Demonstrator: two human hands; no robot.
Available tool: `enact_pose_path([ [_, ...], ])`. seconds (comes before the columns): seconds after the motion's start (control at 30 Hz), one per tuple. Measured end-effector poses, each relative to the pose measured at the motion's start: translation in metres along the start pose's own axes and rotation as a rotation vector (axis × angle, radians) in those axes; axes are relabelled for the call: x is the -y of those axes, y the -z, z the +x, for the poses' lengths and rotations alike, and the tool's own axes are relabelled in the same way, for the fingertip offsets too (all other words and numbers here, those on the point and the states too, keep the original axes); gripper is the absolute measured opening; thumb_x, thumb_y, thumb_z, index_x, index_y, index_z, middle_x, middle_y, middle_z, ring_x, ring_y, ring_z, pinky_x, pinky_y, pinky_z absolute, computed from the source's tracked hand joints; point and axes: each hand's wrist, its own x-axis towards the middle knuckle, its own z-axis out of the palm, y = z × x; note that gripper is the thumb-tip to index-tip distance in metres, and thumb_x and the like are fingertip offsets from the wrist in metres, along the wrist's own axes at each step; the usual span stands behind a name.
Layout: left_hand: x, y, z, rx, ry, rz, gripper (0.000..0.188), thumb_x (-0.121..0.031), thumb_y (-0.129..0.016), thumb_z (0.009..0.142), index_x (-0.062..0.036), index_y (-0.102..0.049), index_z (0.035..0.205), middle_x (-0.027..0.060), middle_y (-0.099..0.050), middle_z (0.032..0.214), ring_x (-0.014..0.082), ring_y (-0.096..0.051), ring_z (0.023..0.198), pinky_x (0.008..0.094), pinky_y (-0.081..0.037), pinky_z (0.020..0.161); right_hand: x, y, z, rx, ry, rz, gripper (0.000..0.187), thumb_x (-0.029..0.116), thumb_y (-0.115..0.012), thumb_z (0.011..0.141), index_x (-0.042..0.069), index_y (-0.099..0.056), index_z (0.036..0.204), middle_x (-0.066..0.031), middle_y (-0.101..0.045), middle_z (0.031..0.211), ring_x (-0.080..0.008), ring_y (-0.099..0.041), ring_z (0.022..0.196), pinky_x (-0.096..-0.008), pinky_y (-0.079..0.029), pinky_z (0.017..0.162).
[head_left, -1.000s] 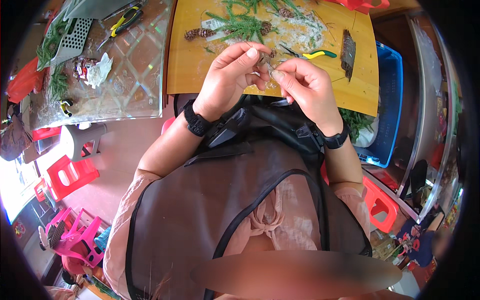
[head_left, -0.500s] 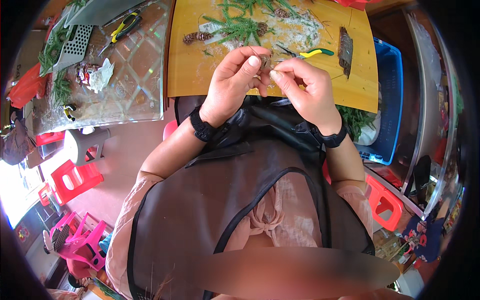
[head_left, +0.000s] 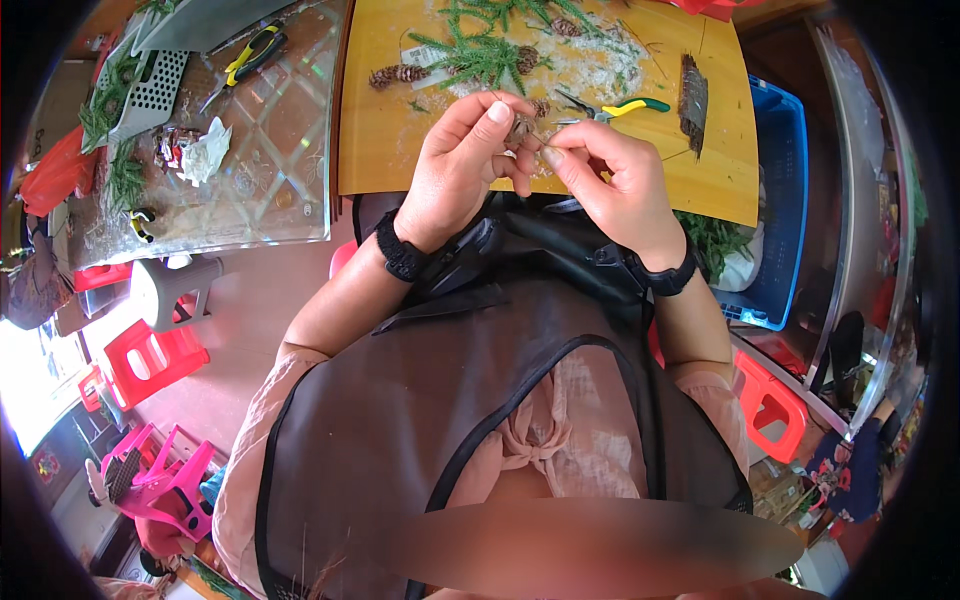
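Over the near edge of the yellow table, my left hand holds a small brown pine cone between thumb and fingers. My right hand is beside it, thumb and forefinger pinched on a thin wire or stem at the cone's right side; the wire's full run is hard to make out. Just beyond my fingers lie yellow-green handled pliers and another pine cone. Farther back are green artificial pine sprigs, more pine cones and white flakes.
A dark strip of bark lies on the table's right side. Beyond that edge stands a blue crate with greenery. On the left, a glass-topped table holds pliers, a grey perforated basket and crumpled white paper.
The pine cone has turned in my left fingers and shows more now. My left hand has shifted slightly left and down; my right hand still pinches beside it.
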Motion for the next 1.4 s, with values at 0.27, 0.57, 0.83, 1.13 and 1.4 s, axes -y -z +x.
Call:
enact_pose_path([
  [0.27,-0.004,0.001,-0.001,0.084,-0.032,-0.001,0.027,-0.023,-0.043,0.104,-0.0015,-0.056,0.114,0.0118,-0.06,0.093,0.0173,-0.056,0.071,0.0265,-0.047,0.055,-0.001,0.003,0.002,-0.098,0.154,-0.126,0.008,0.0,-0.067,0.087,0.001,-0.065,0.094,-0.0033,-0.058,0.072,-0.0093,-0.053,0.062,-0.024,-0.042,0.056],
  [0.57,-0.015,0.01,0.002,0.212,0.216,-0.028,0.024,-0.022,-0.048,0.103,-0.0015,-0.059,0.11,0.0106,-0.063,0.094,0.0137,-0.057,0.073,0.0249,-0.049,0.057,-0.002,0.02,0.012,-0.112,0.537,-0.421,0.018,-0.005,-0.067,0.079,0.004,-0.066,0.095,-0.009,-0.058,0.076,-0.0273,-0.058,0.067,-0.0313,-0.047,0.06],
  [0.83,-0.012,0.007,0.001,0.238,0.22,-0.075,0.022,-0.021,-0.05,0.102,-0.0026,-0.059,0.11,0.0119,-0.065,0.1,0.0134,-0.057,0.073,0.0241,-0.047,0.057,-0.001,0.02,0.006,-0.084,0.49,-0.39,0.018,-0.005,-0.068,0.078,0.004,-0.065,0.094,-0.0104,-0.059,0.079,-0.0275,-0.059,0.068,-0.0332,-0.048,0.06],
  [1.13,-0.011,0.01,0.003,0.242,0.243,-0.115,0.017,-0.018,-0.052,0.101,-0.004,-0.06,0.106,0.0119,-0.066,0.099,0.013,-0.058,0.074,0.0235,-0.046,0.057,0.0,0.02,0.007,-0.08,0.493,-0.379,0.019,-0.006,-0.068,0.077,0.003,-0.066,0.094,-0.0108,-0.06,0.08,-0.0273,-0.059,0.068,-0.0332,-0.048,0.061],
  [1.4,-0.008,0.012,0.002,0.318,0.205,-0.154,0.007,-0.01,-0.059,0.096,-0.0044,-0.061,0.101,0.0109,-0.067,0.1,0.0117,-0.059,0.076,0.0228,-0.047,0.059,0.0,0.027,0.011,-0.091,0.695,-0.5,0.019,-0.005,-0.069,0.078,0.003,-0.066,0.096,-0.0088,-0.061,0.086,-0.0227,-0.06,0.073,-0.031,-0.05,0.065],
])
